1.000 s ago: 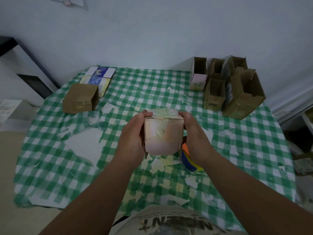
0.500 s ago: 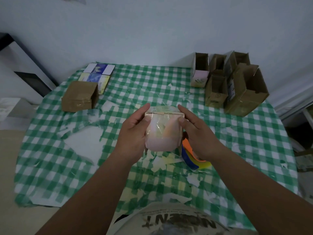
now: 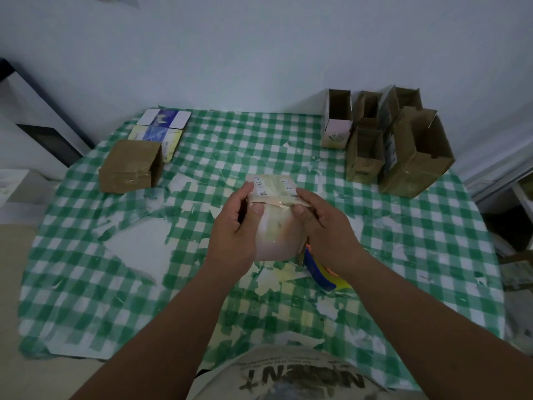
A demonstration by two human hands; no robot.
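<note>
A small pale pink box (image 3: 275,232) with clear tape over its top is held above the middle of the table. My left hand (image 3: 235,229) grips its left side, thumb on the front near the top edge. My right hand (image 3: 326,226) holds the right side, thumb pressed on the taped top edge. The box top (image 3: 272,187) tilts toward me and shows printed text. A blue, yellow and orange tape dispenser (image 3: 323,269) lies on the table, partly hidden under my right wrist.
A green checked tablecloth (image 3: 403,255), torn in places, covers the table. A closed taped brown box (image 3: 129,166) sits at the left beside flat cartons (image 3: 163,122). Several open cardboard boxes (image 3: 403,148) stand at the back right by the wall.
The box has tipped so its taped top faces me more. My right hand closed in from open fingers and its thumb now presses the top edge.
</note>
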